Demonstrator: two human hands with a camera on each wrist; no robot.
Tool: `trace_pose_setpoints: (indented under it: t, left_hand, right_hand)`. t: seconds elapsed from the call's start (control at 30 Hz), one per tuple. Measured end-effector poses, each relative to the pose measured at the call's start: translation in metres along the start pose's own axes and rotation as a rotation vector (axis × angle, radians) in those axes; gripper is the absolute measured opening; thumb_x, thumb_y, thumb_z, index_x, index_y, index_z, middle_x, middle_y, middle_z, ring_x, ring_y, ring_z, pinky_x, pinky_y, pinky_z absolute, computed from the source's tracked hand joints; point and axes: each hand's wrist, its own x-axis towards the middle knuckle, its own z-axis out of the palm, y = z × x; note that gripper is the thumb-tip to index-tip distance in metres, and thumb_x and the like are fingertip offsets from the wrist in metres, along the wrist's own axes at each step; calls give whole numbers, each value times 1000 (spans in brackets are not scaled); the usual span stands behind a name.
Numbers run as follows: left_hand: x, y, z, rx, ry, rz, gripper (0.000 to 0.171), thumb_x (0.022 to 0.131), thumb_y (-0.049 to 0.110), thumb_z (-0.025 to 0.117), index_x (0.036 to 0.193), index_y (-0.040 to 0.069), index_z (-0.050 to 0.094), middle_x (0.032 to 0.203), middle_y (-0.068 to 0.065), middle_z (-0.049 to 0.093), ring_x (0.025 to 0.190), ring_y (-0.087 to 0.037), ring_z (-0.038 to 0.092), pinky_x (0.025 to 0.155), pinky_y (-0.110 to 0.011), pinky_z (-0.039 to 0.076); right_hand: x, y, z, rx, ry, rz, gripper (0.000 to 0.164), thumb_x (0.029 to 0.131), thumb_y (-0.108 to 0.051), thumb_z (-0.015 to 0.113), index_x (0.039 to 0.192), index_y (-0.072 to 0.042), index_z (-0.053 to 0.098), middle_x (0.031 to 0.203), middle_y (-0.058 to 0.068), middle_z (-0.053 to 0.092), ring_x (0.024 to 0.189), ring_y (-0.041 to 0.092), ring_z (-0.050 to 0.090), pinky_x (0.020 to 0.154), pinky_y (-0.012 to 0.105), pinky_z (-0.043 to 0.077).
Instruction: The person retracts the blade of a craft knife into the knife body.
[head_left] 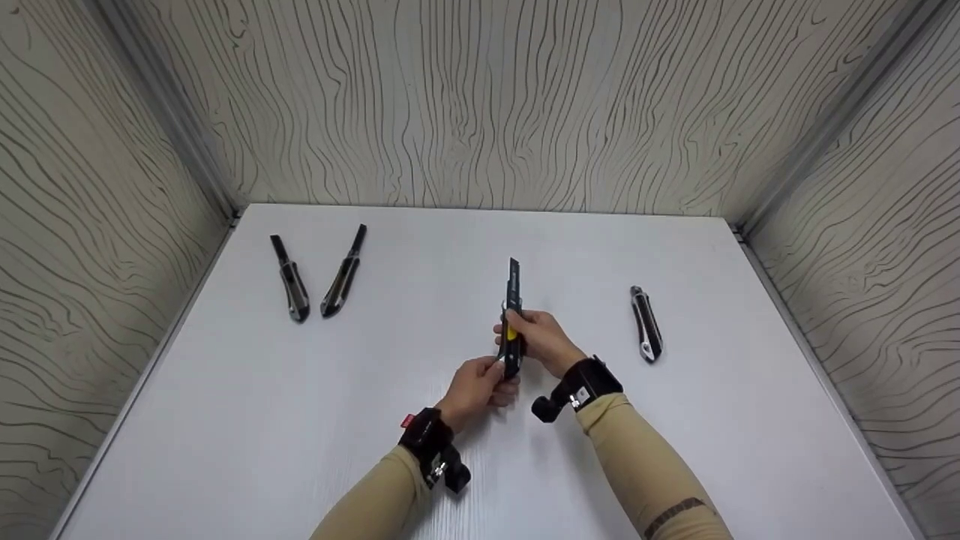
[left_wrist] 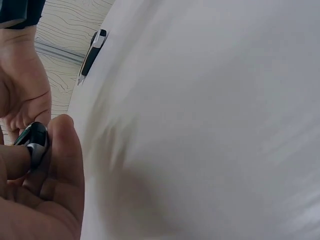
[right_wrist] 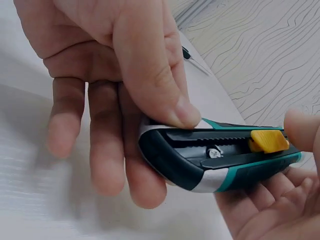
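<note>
A snap-off utility knife (head_left: pixel 513 289) with a yellow slider (right_wrist: pixel 269 141) points away from me over the middle of the table, its dark front end at the top. My left hand (head_left: pixel 474 388) pinches the butt end of the handle between thumb and fingers. Further forward, my right hand (head_left: pixel 547 341) grips the handle, thumb close by the slider. In the right wrist view the black and green handle (right_wrist: pixel 245 172) shows its toothed slot and a screw. Only the rounded butt (left_wrist: pixel 37 137) shows between the left fingers in the left wrist view.
Two more utility knives lie at the back left of the white table (head_left: pixel 300 420), a left one (head_left: pixel 292 281) and a right one (head_left: pixel 345 277), both with dark front ends extended. Another utility knife (head_left: pixel 646 326) lies to the right, looking shorter. Wood-patterned panels (head_left: pixel 465 105) enclose the back and sides.
</note>
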Motion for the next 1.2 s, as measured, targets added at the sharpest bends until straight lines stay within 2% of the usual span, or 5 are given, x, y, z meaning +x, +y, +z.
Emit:
trace_pose_setpoints:
  t: [0.13,0.27,0.53,0.73,1.2]
  left_hand:
    - [0,0,0,5,2,2,27,104,12,42,108,-7,61,89,-12,70,75,-13,66,71,-30,59]
    - [0,0,1,5,6,1,27,104,12,42,107,-7,61,89,-12,70,74,-13,66,69,-29,59]
    - [1,-1,3,-13,21,-14,26,103,12,42,105,-7,61,84,-8,68,70,-12,63,65,-27,56]
    - [3,-2,3,3,29,-16,27,103,12,43,105,-7,62,85,-8,68,71,-12,64,67,-28,58]
    - [0,0,2,-4,36,-27,29,103,14,43,109,-7,62,94,-18,72,72,-13,66,68,-31,59]
  right_hand:
    - [-1,0,2,-5,38,13,43,101,-33,51,123,4,59,109,13,70,90,16,70,85,32,56]
    - [0,1,4,2,51,3,43,102,-31,50,122,5,59,106,13,71,90,16,71,85,31,56]
    - [0,1,4,-1,34,-8,44,102,-27,50,126,10,55,103,12,71,90,15,70,84,29,56]
    - [0,1,5,-25,37,-12,38,102,-25,51,120,8,59,104,14,71,89,16,70,83,29,56]
    - [1,1,6,-43,29,-17,34,101,-18,53,122,9,58,104,13,70,89,15,70,83,28,56]
